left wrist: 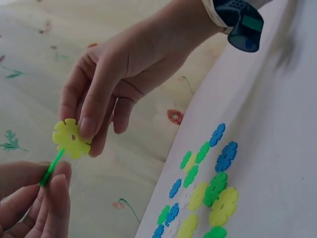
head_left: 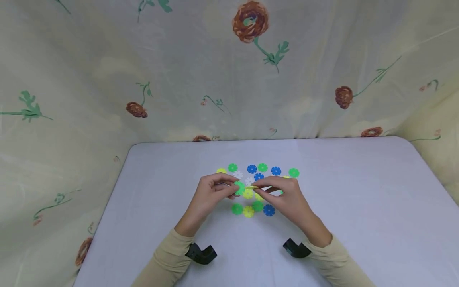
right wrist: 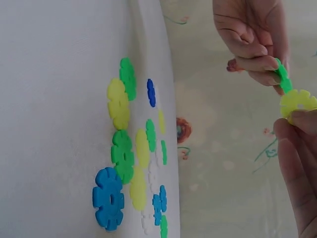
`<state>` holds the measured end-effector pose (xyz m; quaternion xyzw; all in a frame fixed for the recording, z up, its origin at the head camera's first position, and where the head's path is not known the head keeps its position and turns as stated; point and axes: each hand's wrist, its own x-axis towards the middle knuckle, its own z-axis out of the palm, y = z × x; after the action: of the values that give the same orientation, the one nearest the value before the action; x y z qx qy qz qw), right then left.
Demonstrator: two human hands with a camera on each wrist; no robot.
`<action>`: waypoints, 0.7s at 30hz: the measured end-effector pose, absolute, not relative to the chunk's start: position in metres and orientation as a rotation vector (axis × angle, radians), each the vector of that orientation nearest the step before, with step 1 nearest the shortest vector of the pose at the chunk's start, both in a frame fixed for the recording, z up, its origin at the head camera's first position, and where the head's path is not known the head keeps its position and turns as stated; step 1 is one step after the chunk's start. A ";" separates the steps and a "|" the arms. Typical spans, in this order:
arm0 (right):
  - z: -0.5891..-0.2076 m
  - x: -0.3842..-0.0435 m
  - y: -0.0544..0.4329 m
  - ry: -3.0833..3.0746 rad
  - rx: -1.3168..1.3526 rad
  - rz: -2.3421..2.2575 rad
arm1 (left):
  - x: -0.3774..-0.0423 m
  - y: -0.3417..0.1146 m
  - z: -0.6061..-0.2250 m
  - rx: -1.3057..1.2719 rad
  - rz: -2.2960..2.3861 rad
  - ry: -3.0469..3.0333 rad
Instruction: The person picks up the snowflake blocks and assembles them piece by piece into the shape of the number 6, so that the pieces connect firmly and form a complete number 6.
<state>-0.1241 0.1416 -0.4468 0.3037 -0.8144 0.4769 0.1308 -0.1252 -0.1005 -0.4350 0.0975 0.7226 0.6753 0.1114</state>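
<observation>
Left hand point(head_left: 208, 196) pinches green disc point(head_left: 239, 188) | right hand point(head_left: 289, 196) pinches yellow disc point(left wrist: 66, 135) | both raised above table point(head_left: 358, 199), edges meeting at an angle | other discs point(head_left: 248, 211), green, yellow, blue, white, lie on table

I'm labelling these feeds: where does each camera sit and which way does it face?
Head: worn on the head, facing forward and down at the table and floral cloth; left hand, right hand and sleeves show.
Left wrist: on that wrist, facing the held green disc and yellow disc; left hand at lower left, right hand above.
Right wrist: on that wrist, facing the same discs; right hand at right edge, left hand above.
Both wrist views share both hands and these discs.
</observation>
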 end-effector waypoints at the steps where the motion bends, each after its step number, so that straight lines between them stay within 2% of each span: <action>1: -0.448 -0.124 0.141 -2.352 0.895 1.367 | -0.125 -0.100 -0.435 0.289 1.988 2.122; 21: -0.447 -0.121 0.136 -2.259 0.999 1.091 | -0.123 -0.099 -0.436 0.301 1.979 2.189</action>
<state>-0.1213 0.1360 -0.4466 0.3611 -0.8163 0.3941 0.2189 -0.1226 -0.0988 -0.4358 0.1010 0.7352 0.6646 0.0876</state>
